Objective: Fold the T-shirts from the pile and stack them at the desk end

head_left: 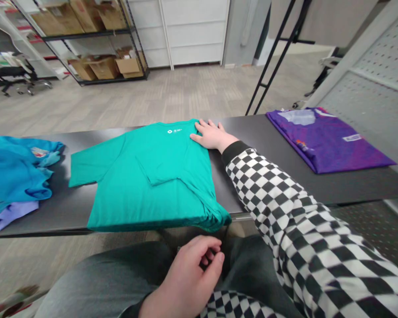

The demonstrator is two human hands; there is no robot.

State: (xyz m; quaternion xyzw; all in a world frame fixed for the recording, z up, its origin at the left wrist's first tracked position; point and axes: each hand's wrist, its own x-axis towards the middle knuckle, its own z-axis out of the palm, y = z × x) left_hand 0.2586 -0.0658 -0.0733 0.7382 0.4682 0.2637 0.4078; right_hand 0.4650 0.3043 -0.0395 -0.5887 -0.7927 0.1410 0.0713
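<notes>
A green T-shirt [135,172] lies on the dark table, with a small white print near its neck. Its left sleeve stretches out flat, while the right side is folded inward so the other sleeve rests over the body. The lower right corner is bunched at the table's near edge. My right hand [210,134] presses flat on the shirt's far right corner, fingers spread. Below the near edge, my left hand [194,269] hovers over my lap, its fingers curled and apart from the shirt. I see nothing in it.
On the right of the table [252,132] lies a folded purple shirt [334,141]. Blue and lilac garments [16,172] are heaped at the left end. Beyond stand a shelf of cardboard boxes [104,68], a black metal stand [275,57] and a perforated panel [378,75].
</notes>
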